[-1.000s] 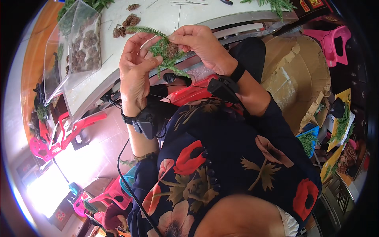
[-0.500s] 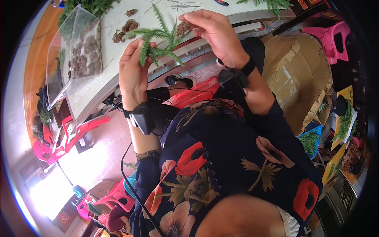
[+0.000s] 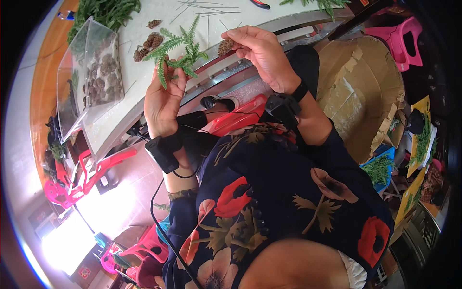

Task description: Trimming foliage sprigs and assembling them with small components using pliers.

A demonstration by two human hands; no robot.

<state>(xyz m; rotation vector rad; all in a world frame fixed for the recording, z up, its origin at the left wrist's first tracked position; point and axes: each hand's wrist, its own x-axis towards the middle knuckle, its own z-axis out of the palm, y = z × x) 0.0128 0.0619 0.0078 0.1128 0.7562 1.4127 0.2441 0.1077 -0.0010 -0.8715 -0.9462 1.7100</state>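
A green artificial pine sprig (image 3: 185, 47) with several needle-covered branches stands up from my left hand (image 3: 164, 103), whose fingers close round its lower end. The exact grip is partly hidden by the needles. Between the thumb and fingers of my right hand (image 3: 264, 55) is a small brown pine cone (image 3: 225, 46), with thin wire showing just above it. The cone and the sprig are apart, both over the table's near edge. Loose pine cones (image 3: 153, 40) lie on the white table (image 3: 137, 77) beyond my left hand, and another small cone (image 3: 154, 23) lies farther back.
A clear plastic box (image 3: 103, 77) with pine cones stands at the left, before a heap of greenery (image 3: 103, 17). Thin wires (image 3: 207, 8) and a pliers handle (image 3: 260, 4) lie at the back. A large cardboard box (image 3: 361, 91) is at my right, near a pink stool (image 3: 402, 41).
My left hand has turned and drawn the sprig leftward, away from the cone. My right hand has come slightly nearer to me, still holding the cone.
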